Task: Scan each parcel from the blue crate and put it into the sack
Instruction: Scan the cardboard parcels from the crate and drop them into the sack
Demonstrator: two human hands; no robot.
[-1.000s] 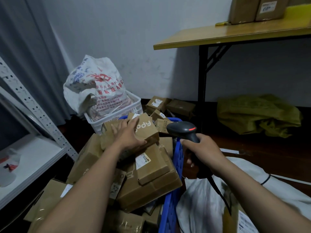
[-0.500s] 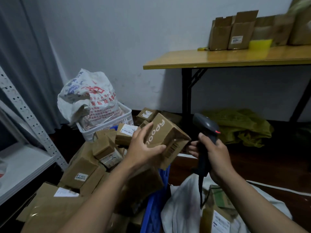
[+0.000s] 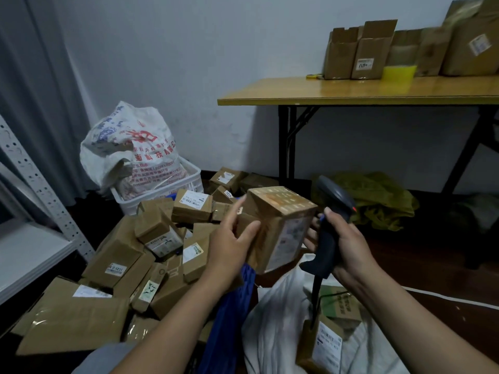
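My left hand (image 3: pixel 229 247) grips a brown cardboard parcel (image 3: pixel 280 225) in the air, its labelled side turned to the right. My right hand (image 3: pixel 348 244) holds a dark handheld scanner (image 3: pixel 330 228) upright just right of the parcel, fingertips close to the box. Below the parcel shows the rim of the blue crate (image 3: pixel 237 300), heaped with several taped parcels (image 3: pixel 162 247). The white sack (image 3: pixel 272 319) lies open at the lower right with two parcels (image 3: pixel 326 344) inside it.
A white basket (image 3: pixel 162 190) holding a printed white bag (image 3: pixel 129 147) stands behind the heap. A yellow folding table (image 3: pixel 351 93) with several boxes is at right, green cloth (image 3: pixel 378 201) under it. A grey metal shelf (image 3: pixel 32 233) lines the left.
My left hand has lifted the parcel off the heap and turned it, bringing it up beside the scanner. My right hand raised the scanner toward it, and the camera tilted up.
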